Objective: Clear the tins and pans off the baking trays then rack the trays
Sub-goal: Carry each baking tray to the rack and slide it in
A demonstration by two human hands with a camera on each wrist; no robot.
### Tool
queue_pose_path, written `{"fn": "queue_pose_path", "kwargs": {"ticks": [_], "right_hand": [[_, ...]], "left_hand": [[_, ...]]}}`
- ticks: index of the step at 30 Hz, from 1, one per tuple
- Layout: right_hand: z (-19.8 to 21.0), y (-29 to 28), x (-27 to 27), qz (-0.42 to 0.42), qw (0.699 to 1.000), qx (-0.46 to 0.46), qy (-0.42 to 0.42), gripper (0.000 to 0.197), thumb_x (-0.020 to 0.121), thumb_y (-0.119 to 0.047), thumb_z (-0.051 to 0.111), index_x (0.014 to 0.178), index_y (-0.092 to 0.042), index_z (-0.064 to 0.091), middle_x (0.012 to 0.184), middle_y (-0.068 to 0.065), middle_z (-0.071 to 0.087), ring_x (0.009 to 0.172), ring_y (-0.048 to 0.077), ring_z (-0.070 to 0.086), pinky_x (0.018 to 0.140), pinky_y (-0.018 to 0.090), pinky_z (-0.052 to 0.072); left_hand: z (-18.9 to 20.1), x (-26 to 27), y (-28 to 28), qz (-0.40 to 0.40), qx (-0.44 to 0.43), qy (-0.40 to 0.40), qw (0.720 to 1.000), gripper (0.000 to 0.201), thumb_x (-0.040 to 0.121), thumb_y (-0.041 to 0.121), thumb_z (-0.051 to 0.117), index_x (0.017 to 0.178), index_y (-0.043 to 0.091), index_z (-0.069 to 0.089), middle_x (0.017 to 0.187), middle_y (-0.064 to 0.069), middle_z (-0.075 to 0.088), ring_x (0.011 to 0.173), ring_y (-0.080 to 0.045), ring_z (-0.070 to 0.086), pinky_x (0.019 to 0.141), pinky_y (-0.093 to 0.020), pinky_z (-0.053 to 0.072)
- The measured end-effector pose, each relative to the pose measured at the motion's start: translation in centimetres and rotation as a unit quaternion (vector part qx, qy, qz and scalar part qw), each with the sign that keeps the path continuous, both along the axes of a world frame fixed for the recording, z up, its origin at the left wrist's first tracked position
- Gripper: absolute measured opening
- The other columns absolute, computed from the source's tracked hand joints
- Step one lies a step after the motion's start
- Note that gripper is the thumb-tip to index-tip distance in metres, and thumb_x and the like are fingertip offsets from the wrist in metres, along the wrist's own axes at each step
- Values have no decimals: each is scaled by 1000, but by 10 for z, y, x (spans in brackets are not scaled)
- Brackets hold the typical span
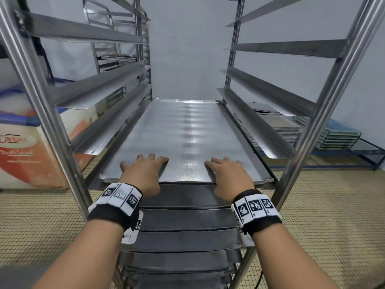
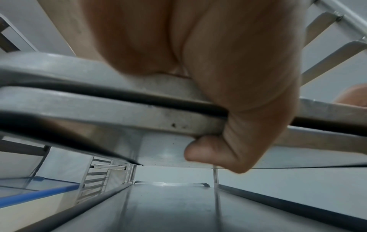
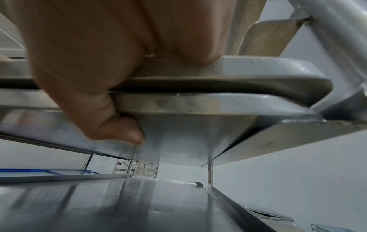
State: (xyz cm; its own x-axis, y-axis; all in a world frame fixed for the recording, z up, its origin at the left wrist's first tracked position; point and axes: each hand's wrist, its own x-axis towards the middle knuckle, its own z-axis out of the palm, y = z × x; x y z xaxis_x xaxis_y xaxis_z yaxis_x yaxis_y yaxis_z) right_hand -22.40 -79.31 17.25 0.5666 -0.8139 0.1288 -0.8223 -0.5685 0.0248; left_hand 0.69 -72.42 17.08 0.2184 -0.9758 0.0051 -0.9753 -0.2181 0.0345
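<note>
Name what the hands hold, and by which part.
Both hands, left and right, hold one tray by its near edge, fingers on top, thumbs underneath.

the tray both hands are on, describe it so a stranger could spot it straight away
In the tall steel rack, find the stacked tray levels. It is the top baking tray, bare and shiny, gripped at its near edge by the left hand and right hand; the trays below look darker.

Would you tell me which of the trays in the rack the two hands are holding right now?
The topmost tray, bright and fully visible. The left hand and right hand grip its front edge, fingers on top; the darker trays below show only their front edges.
</note>
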Motion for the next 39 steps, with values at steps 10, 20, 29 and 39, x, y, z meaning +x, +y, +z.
{"fn": "queue_pose_path", "kwargs": {"ticks": [10,20,29,39], "right_hand": [[-1,23,-7,7,997,-47,-60,34,75,-50,64,103,-32,59,94,-12,58,97,17,56,73,30,36],[17,55,-64,-131,879,-134,-438,51,88,-52,62,127,-20,55,113,-3,60,111,17,50,97,38,45],[60,7,-93,-257,754,-179,-577,42,93,-31,61,122,-6,43,120,18,50,107,36,55,88,45,47],[55,-35,-89,-266,724,-202,-604,24,93,-18,54,103,0,43,78,15,50,64,31,53,60,36,45]], "left_hand": [[0,22,33,-127,-129,131,975,84,72,55,79,146,31,47,141,5,57,128,-17,53,107,-30,41],[26,39,95,71,-554,208,803,26,85,18,72,106,12,58,104,-10,57,91,-25,56,83,-38,49],[63,85,72,231,-537,305,752,33,95,20,64,115,-3,51,109,-27,60,98,-45,60,82,-49,45],[54,102,36,224,-585,260,735,29,97,18,58,107,-7,49,82,-16,48,82,-47,59,67,-42,35]]}}
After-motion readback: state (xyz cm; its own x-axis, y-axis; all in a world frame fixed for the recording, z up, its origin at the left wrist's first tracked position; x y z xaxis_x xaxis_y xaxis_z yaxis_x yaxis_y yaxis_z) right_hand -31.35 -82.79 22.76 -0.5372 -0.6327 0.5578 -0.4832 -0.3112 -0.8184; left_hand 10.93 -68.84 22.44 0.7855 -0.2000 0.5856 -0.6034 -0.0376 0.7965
